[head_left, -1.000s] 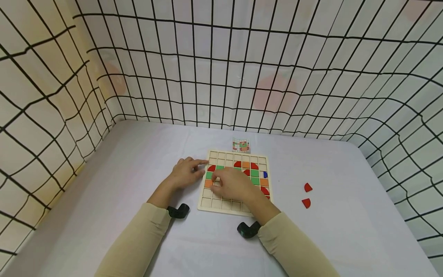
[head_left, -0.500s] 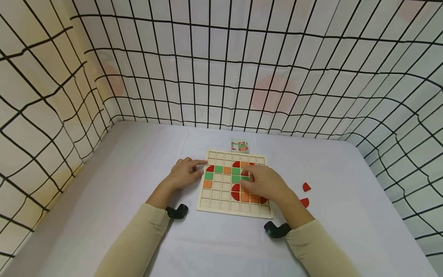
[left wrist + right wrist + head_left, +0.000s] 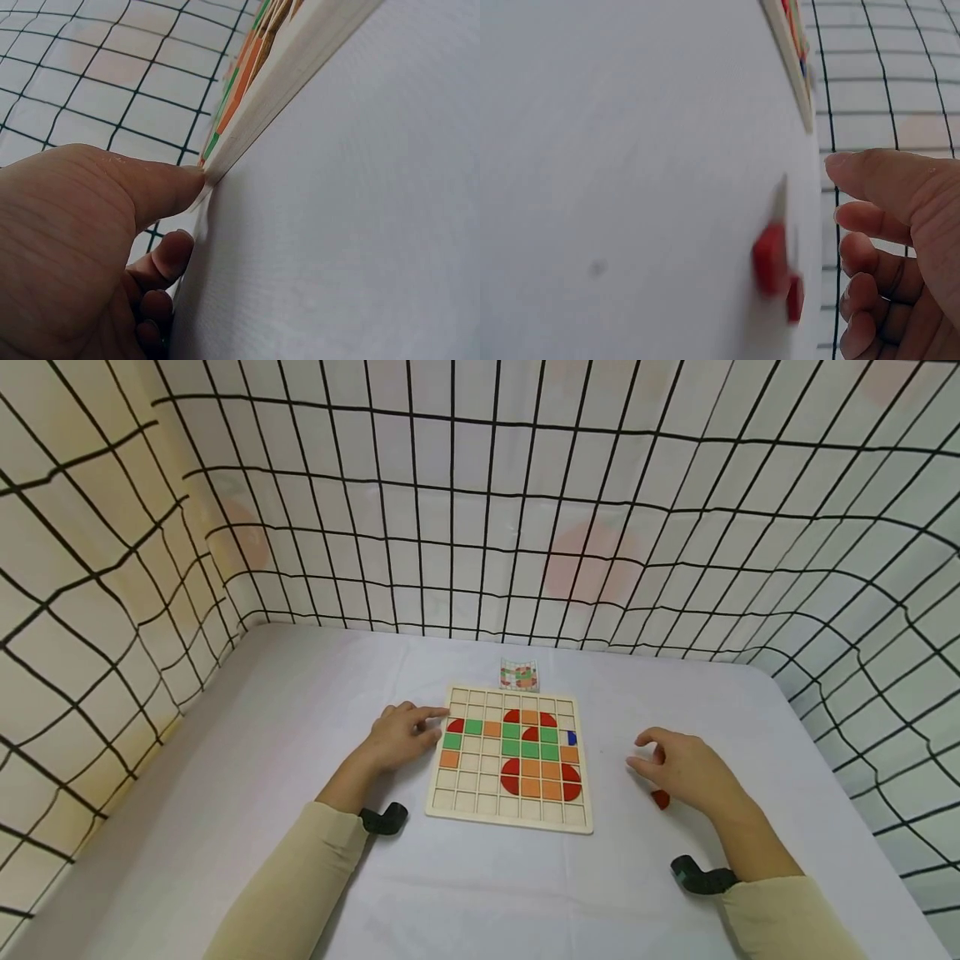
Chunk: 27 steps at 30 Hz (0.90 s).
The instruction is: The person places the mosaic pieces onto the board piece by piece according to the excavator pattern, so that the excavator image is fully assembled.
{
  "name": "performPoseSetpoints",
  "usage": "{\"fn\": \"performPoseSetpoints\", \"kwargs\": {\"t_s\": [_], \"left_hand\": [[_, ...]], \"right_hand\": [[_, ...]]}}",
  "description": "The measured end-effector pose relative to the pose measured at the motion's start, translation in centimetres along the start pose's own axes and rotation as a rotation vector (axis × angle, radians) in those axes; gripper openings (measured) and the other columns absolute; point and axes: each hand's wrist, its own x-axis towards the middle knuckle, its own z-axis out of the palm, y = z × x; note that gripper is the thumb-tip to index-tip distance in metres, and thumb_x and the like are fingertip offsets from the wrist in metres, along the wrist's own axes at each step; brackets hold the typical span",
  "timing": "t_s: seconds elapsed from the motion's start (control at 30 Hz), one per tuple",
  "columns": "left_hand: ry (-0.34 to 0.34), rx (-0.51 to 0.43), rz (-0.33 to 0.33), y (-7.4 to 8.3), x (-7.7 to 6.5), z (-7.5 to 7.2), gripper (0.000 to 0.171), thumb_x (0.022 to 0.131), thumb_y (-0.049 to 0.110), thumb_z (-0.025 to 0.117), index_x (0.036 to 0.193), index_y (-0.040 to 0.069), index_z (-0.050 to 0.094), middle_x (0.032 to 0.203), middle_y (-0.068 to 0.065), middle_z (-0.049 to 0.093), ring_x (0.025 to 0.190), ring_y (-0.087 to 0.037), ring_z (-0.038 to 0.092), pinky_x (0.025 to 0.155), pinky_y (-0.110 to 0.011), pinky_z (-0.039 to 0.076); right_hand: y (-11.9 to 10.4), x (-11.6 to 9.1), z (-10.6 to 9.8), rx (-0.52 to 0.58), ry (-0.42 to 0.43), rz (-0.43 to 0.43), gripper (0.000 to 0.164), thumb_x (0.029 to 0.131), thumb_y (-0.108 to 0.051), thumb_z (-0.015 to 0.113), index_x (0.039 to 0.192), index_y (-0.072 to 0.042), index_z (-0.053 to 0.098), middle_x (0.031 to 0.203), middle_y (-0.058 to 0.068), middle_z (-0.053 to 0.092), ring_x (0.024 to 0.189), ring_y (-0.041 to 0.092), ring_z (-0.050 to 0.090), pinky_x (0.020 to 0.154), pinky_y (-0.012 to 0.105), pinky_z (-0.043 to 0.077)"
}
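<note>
A pale wooden grid board (image 3: pixel 465 793) carries red quarter-circles, green and orange squares and a blue piece at its right. At its left edge rests my left hand (image 3: pixel 405 735), index finger and thumb touching the rim; the left wrist view has the thumb (image 3: pixel 176 187) right at the board's side. Off to the board's right, my right hand (image 3: pixel 690 768) hovers with thumb and index finger apart, holding nothing. Below its fingers lies a red quarter-circle piece (image 3: pixel 660 799), while another is hidden by the hand in the head view. Both red pieces (image 3: pixel 771 259) show in the right wrist view.
Behind the board lies a small printed card (image 3: pixel 519 677) with a coloured grid pattern. Black wire mesh (image 3: pixel 450 527) encloses the white-covered table at the back and sides. Each wrist wears a black camera mount (image 3: pixel 701 875).
My right hand has moved right, from over the board's left part, across it, to above the loose red pieces. An orange square now shows where it was. My left hand stays at the edge.
</note>
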Motion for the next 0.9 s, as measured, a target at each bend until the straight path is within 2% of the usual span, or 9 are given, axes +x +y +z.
{"fn": "performPoseSetpoints", "kwargs": {"t_s": [0.17, 0.33, 0.63, 0.9], "left_hand": [[0.002, 0.001, -0.004, 0.0, 0.1, 0.1, 0.042, 0.1, 0.03, 0.061, 0.142, 0.027, 0.062, 0.103, -0.005, 0.06, 0.094, -0.023, 0.045, 0.08, -0.036, 0.034], [0.004, 0.0, -0.005, 0.0, 0.0, 0.2, 0.042, 0.101, 0.031, 0.061, 0.143, 0.027, 0.062, 0.103, -0.005, 0.06, 0.095, -0.023, 0.045, 0.081, -0.036, 0.034], [0.015, 0.008, 0.026, -0.3, -0.1, 0.2, 0.043, 0.1, 0.03, 0.061, 0.143, 0.023, 0.062, 0.099, -0.005, 0.059, 0.09, -0.023, 0.044, 0.078, -0.034, 0.033], [0.021, -0.004, 0.026, -0.3, -0.1, 0.2, 0.043, 0.1, 0.03, 0.06, 0.142, 0.024, 0.062, 0.098, -0.005, 0.058, 0.089, -0.022, 0.043, 0.077, -0.033, 0.031]], "right_hand": [[3.2, -1.2, 0.0, -0.006, -0.004, 0.047, 0.044, 0.092, -0.043, 0.071, 0.118, -0.008, 0.062, 0.079, 0.003, 0.057, 0.071, 0.019, 0.051, 0.059, 0.032, 0.039], [5.1, -1.8, -0.1, -0.003, -0.002, 0.056, 0.053, 0.091, -0.051, 0.07, 0.117, -0.006, 0.061, 0.084, 0.005, 0.06, 0.075, 0.021, 0.053, 0.062, 0.032, 0.039], [5.3, -1.7, 0.3, 0.02, 0.006, 0.038, 0.034, 0.096, -0.034, 0.068, 0.114, -0.006, 0.062, 0.079, 0.005, 0.054, 0.07, 0.02, 0.049, 0.058, 0.033, 0.038], [5.0, -1.5, 0.2, 0.033, 0.01, 0.032, 0.035, 0.095, -0.033, 0.07, 0.115, -0.005, 0.064, 0.079, 0.004, 0.055, 0.072, 0.019, 0.049, 0.058, 0.033, 0.039]]}}
